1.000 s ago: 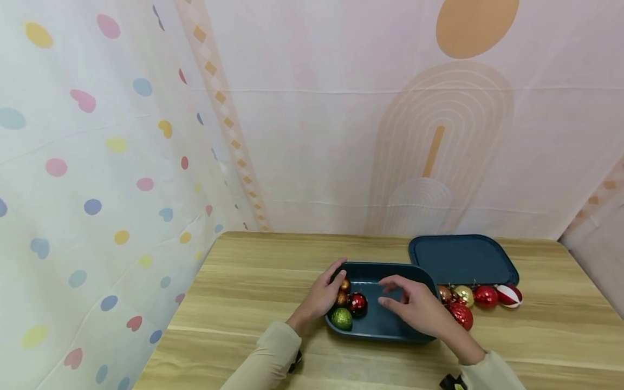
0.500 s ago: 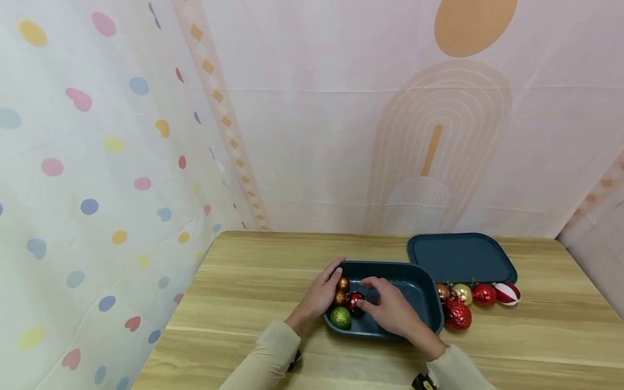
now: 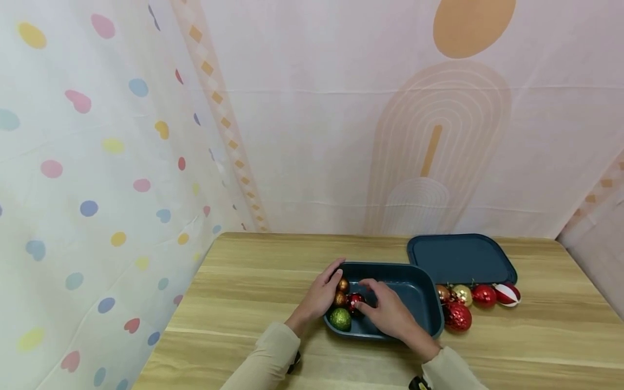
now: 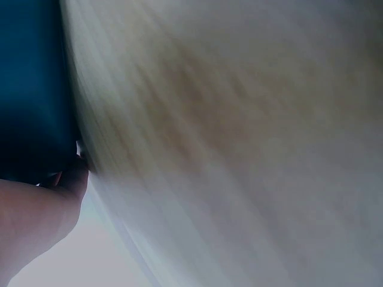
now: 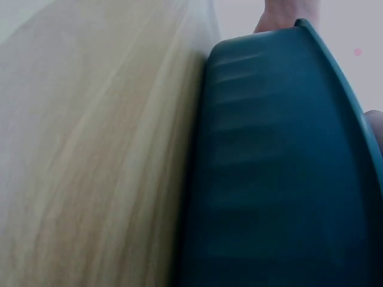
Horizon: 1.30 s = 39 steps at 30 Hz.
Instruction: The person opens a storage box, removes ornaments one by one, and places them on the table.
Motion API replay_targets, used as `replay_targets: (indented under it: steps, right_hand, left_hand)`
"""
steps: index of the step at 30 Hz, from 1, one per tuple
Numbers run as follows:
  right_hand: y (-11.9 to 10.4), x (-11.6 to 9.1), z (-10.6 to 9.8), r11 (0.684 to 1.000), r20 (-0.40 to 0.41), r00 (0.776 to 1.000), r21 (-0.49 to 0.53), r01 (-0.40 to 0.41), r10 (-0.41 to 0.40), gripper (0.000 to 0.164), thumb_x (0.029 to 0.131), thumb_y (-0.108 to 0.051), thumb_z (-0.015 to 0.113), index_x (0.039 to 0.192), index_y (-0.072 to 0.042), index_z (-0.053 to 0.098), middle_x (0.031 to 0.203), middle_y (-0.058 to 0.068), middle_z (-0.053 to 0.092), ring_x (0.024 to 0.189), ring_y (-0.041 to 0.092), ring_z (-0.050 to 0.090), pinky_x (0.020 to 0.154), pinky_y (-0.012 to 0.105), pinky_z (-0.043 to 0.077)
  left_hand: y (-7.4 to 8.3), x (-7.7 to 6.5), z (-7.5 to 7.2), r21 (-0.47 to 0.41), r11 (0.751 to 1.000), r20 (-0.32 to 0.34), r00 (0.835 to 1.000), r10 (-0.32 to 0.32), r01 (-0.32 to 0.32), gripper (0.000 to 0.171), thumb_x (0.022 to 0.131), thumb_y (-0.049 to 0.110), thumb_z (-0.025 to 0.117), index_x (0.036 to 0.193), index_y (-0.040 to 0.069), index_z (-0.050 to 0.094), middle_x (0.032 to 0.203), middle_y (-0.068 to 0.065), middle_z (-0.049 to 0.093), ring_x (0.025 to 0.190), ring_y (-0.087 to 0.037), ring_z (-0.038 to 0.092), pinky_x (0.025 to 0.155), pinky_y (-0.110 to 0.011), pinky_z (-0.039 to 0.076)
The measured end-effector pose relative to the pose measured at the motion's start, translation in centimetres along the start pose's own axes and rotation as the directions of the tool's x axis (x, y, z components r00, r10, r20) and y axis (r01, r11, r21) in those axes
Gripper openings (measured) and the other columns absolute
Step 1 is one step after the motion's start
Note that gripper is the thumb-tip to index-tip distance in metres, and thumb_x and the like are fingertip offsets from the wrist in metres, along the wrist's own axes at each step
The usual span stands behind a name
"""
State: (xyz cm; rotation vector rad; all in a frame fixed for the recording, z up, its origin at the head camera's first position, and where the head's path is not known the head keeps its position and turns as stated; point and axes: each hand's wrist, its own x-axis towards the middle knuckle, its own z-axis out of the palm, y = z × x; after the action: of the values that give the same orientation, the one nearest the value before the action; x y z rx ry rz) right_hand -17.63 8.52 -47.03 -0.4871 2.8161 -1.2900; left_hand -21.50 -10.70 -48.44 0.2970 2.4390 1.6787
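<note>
Red bauble [image 3: 353, 299] | in blue bin [image 3: 415, 295] | right fingers [image 3: 373, 285]: at bauble, pinch unclear | left fingers [image 3: 335, 268]: pinching bin wall

A glossy red ball [image 3: 352, 298] sits in an upright dark blue container's [image 3: 418, 295] left half.

The wood-grained bench [image 3: 253, 276] stood before a pale pink rear sheet [image 3: 317, 141], creased horizontally and printed with concentric arches [image 3: 411, 135] and an orange oval [image 3: 473, 27]. The white left sheet [image 3: 114, 173] bore coloured dots [image 3: 89, 208] and hearts [image 3: 132, 325]. Light was soft and even.
</note>
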Motion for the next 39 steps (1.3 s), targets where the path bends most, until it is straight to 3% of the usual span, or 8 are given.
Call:
replay_targets:
  steps: [3, 5, 8, 16, 28, 39]
  right_hand:
    - [0.16, 0.15, 0.29, 1.000, 0.005, 1.000, -0.025, -0.005, 0.005, 0.045, 0.091, -0.022, 0.074, 0.131, -0.008, 0.060, 0.121, 0.013, 0.064, 0.097, 0.025, 0.063, 0.080, 0.043, 0.054]
    - [0.25, 0.20, 0.44, 0.999, 0.008, 1.000, -0.043, 0.009, -0.008, 0.045, 0.091, -0.022, 0.073, 0.132, -0.008, 0.060, 0.126, 0.014, 0.063, 0.113, 0.031, 0.061, 0.092, 0.051, 0.051]
    - [0.37, 0.22, 0.56, 0.997, 0.014, 0.999, -0.063, 0.040, -0.040, 0.045, 0.091, -0.022, 0.073, 0.132, -0.006, 0.060, 0.131, 0.014, 0.062, 0.122, 0.034, 0.058, 0.099, 0.055, 0.047]
    - [0.54, 0.12, 0.42, 0.993, 0.044, 0.993, -0.029, 0.111, -0.110, 0.041, 0.092, -0.019, 0.071, 0.129, -0.004, 0.061, 0.127, 0.014, 0.064, 0.118, 0.033, 0.060, 0.096, 0.054, 0.050]
    - [0.80, 0.10, 0.41, 0.992, 0.122, 0.984, 0.016, 0.125, -0.126, 0.035, 0.095, -0.018, 0.067, 0.127, -0.004, 0.062, 0.122, 0.013, 0.067, 0.109, 0.027, 0.065, 0.089, 0.049, 0.053]
    - [0.79, 0.16, 0.37, 0.991, 0.119, 0.984, 0.020, 0.129, -0.131, 0.033, 0.095, -0.016, 0.068, 0.125, -0.005, 0.063, 0.120, 0.011, 0.068, 0.106, 0.024, 0.066, 0.087, 0.048, 0.054]
  left_hand:
    - [0.01, -0.06, -0.03, 0.003, 1.000, -0.004, 1.000, -0.006, 0.006, 0.051, 0.107, 0.045, 0.032, 0.155, 0.028, 0.036, 0.161, 0.004, 0.029, 0.150, -0.025, 0.022, 0.120, -0.058, 0.017]
    - [-0.01, -0.04, -0.05, 0.001, 1.000, -0.004, 1.000, -0.006, 0.006, 0.051, 0.107, 0.046, 0.032, 0.155, 0.028, 0.036, 0.161, 0.004, 0.029, 0.150, -0.025, 0.021, 0.120, -0.057, 0.017]
    - [-0.05, 0.08, -0.04, 0.001, 1.000, -0.005, 1.000, 0.006, -0.006, 0.051, 0.107, 0.045, 0.033, 0.155, 0.026, 0.036, 0.161, 0.003, 0.029, 0.150, -0.026, 0.021, 0.120, -0.057, 0.017]
    - [-0.05, 0.32, 0.12, -0.001, 1.000, -0.012, 1.000, 0.015, -0.016, 0.050, 0.108, 0.043, 0.033, 0.154, 0.025, 0.037, 0.161, 0.000, 0.030, 0.150, -0.027, 0.022, 0.120, -0.057, 0.017]
    - [0.01, 0.12, 0.11, -0.012, 1.000, -0.022, 1.000, 0.003, -0.003, 0.049, 0.108, 0.042, 0.033, 0.154, 0.026, 0.038, 0.161, 0.000, 0.030, 0.150, -0.028, 0.022, 0.120, -0.058, 0.016]
    - [-0.01, 0.07, 0.05, -0.003, 1.000, -0.018, 1.000, -0.009, 0.009, 0.049, 0.108, 0.044, 0.033, 0.154, 0.028, 0.037, 0.161, 0.002, 0.029, 0.150, -0.026, 0.022, 0.120, -0.057, 0.018]
